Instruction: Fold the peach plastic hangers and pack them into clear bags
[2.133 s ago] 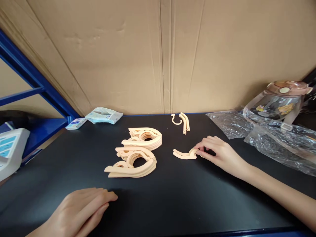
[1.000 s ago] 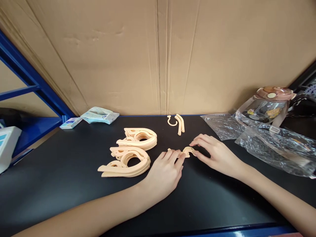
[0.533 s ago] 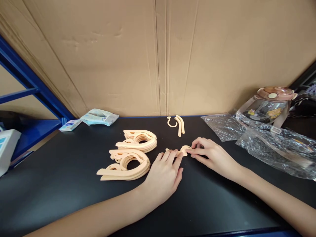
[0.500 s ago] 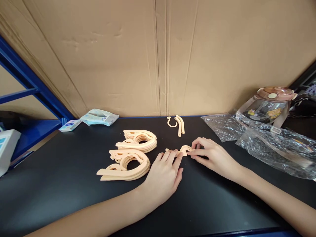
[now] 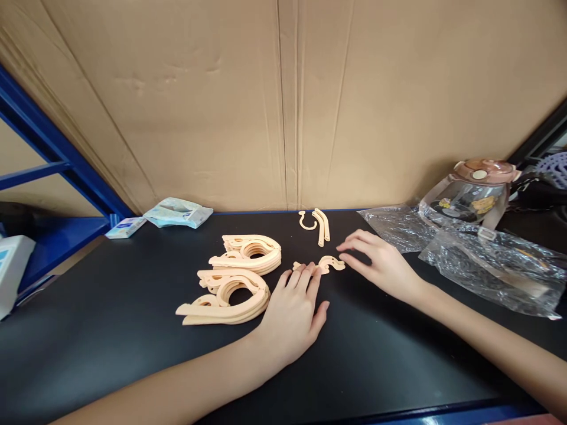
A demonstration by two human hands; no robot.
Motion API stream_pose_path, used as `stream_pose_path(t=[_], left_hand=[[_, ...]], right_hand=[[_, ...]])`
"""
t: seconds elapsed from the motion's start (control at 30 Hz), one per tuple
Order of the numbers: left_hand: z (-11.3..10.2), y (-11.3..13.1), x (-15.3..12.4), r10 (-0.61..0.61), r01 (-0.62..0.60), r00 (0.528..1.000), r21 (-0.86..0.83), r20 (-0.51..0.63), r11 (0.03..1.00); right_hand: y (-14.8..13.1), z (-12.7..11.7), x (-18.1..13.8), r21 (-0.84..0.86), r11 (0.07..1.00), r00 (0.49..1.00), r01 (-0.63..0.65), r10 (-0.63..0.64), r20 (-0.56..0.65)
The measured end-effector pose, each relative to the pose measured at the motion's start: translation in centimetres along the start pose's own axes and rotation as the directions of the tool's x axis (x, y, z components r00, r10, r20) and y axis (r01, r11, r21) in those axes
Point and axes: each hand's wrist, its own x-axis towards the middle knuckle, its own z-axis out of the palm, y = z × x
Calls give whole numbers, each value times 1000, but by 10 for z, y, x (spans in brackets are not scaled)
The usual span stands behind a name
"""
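My left hand (image 5: 292,310) lies palm down with its fingers stretched over a small cream plastic hanger piece (image 5: 332,263), partly hidden under the fingertips. Just right of that piece, my right hand (image 5: 383,260) hovers with thumb and fingers apart, holding nothing. Two stacks of folded cream hangers sit left of my left hand: a nearer stack (image 5: 259,295) and a farther stack (image 5: 272,260). Toward the back edge lie a loose hanger hook (image 5: 305,223) and a pair of curved hanger arms (image 5: 323,227).
A clear plastic bag (image 5: 496,271) and a drinking bottle (image 5: 472,198) with a brown lid stand at the right. A tissue pack (image 5: 179,213) and a small box (image 5: 126,228) lie back left. A cardboard wall (image 5: 199,118) rises behind the black table (image 5: 110,342).
My right hand has let go of the hanger piece and moved slightly up and to the right. My left hand stays over the piece.
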Motion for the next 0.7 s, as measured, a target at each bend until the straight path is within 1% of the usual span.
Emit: stream_pose_path(t=[0.07, 0.13, 0.23, 0.33, 0.47, 0.57, 0.7], left_hand=[[1, 0, 0, -6, 6, 1000, -2, -2, 1000], [1, 0, 0, -9, 9, 1000, -5, -4, 1000], [1, -1, -1, -11, 11, 1000, -11, -8, 1000], [1, 0, -1, -11, 11, 1000, -17, -11, 1000], [1, 0, -1, -7, 6, 1000, -29, -13, 1000], [0, 0, -1, -11, 11, 1000, -39, -6, 999], [0, -1, -1, -16, 17, 1000, -51, 16, 999]], right_hand=[[3, 2, 19, -97, 990, 992, -106, 112, 61], [6, 8, 42, -167, 972, 979, -167, 183, 89], [11, 21, 71, -235, 952, 968, -195, 225, 110], [16, 31, 87, -271, 946, 958, -181, 231, 169], [29, 30, 84, -308, 928, 942, -208, 275, 194], [40, 21, 71, -320, 919, 937, -232, 300, 181], [47, 11, 50, -311, 921, 941, -234, 295, 165]])
